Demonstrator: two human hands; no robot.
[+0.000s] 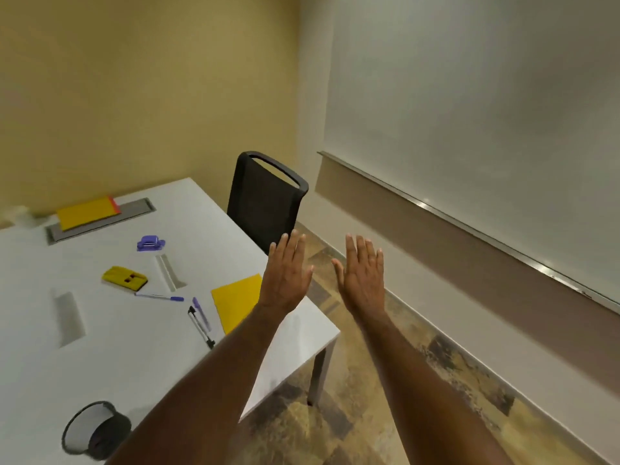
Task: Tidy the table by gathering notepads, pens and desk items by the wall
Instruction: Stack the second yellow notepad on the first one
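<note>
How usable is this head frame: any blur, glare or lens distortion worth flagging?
Head view: soft overall, small items like the purple-capped pens smeared; wide-angle bending curves the silver whiteboard tray; bright glints along that tray; mild sheen on the white table corner; both open hands, left hand and right hand, evenly lit.

Pens (200, 317) on table (141, 357), chair (265, 203) behind

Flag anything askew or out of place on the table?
The mesh pen cup lies tipped on its side near the table's front edge. Pens lie loose at odd angles mid-table. One yellow notepad sits skewed near the right edge. Both hands hold nothing.
</note>
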